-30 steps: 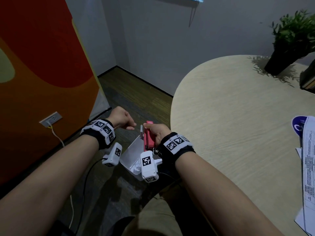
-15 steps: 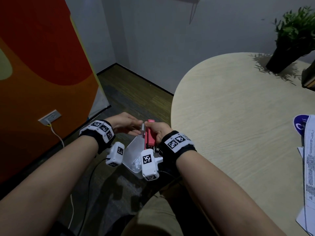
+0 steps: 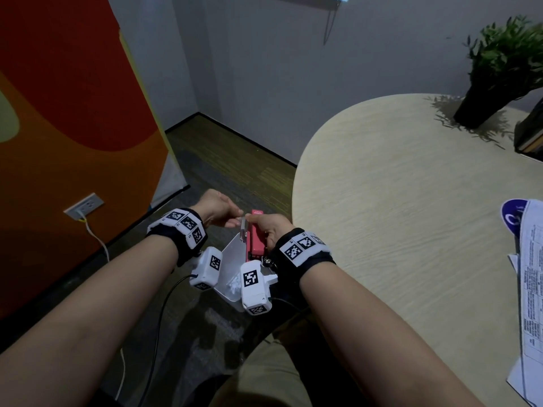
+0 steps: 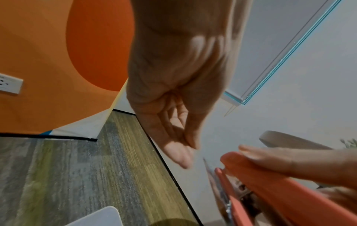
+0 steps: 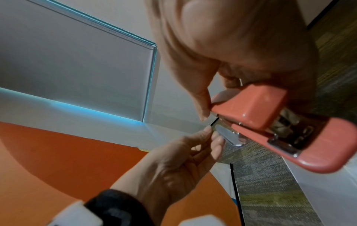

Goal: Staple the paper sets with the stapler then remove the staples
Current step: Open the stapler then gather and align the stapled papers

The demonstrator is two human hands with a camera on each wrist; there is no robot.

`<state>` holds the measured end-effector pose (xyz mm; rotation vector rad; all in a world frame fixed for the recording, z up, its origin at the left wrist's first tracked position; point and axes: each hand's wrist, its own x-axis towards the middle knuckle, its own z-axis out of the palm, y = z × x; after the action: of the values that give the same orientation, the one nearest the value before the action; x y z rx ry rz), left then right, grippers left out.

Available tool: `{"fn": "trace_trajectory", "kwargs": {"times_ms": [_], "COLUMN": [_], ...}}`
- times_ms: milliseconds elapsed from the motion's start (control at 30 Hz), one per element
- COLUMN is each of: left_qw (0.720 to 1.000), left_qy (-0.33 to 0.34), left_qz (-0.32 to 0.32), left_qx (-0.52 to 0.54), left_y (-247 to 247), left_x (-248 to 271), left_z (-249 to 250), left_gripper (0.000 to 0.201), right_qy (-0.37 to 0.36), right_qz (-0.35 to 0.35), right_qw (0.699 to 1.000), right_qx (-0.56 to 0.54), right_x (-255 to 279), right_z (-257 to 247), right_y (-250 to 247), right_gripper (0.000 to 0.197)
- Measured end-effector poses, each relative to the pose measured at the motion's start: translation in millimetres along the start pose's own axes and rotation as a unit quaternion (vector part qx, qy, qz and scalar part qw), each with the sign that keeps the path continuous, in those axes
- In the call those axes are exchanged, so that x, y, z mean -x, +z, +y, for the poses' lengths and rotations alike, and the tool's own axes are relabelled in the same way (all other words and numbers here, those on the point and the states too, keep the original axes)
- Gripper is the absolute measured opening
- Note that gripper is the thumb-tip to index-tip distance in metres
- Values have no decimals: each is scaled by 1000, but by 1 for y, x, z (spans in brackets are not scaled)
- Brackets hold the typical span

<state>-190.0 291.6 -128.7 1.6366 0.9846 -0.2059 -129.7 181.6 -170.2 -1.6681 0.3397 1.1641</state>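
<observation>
My right hand (image 3: 271,227) grips a red stapler (image 3: 255,237) off the table's left edge, above a white bin (image 3: 232,254). In the right wrist view the stapler (image 5: 270,122) has a thin metal tab (image 5: 228,136) sticking out at its front. My left hand (image 3: 219,212) reaches in from the left with its fingers curled, and its fingertips (image 5: 216,137) pinch the tip of that tab. The left wrist view is blurred: my left hand (image 4: 173,114) has thumb and fingers drawn together just beside the stapler (image 4: 270,186). No staple is visible. The paper sets (image 3: 531,289) lie at the table's right edge.
The round wooden table (image 3: 396,215) is to my right, with a potted plant (image 3: 499,69) at its far side. A wall outlet (image 3: 83,205) with a cable sits low on the orange panel to the left. Carpet floor lies below the hands.
My left hand has moved right, from a gap away to the stapler's metal tab. The right hand has held the stapler almost still above the bin.
</observation>
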Motion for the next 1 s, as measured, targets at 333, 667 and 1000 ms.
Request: {"fn": "trace_trajectory", "kwargs": {"times_ms": [333, 667, 1000], "left_qw": [974, 980, 849], "left_qy": [27, 95, 387], "left_qz": [47, -78, -3], "left_qx": [-222, -154, -359], "left_y": [-1, -31, 13], "left_x": [-9, 32, 94], "left_z": [-11, 30, 126], "left_gripper": [32, 42, 47], "right_qy": [-1, -131, -201], "right_qz": [9, -53, -24], "right_qw": [1000, 987, 942], "right_qx": [-15, -78, -267], "right_x": [-24, 54, 97], "right_z": [3, -21, -81], "right_y": [1, -8, -90], "right_gripper": [83, 53, 61]}}
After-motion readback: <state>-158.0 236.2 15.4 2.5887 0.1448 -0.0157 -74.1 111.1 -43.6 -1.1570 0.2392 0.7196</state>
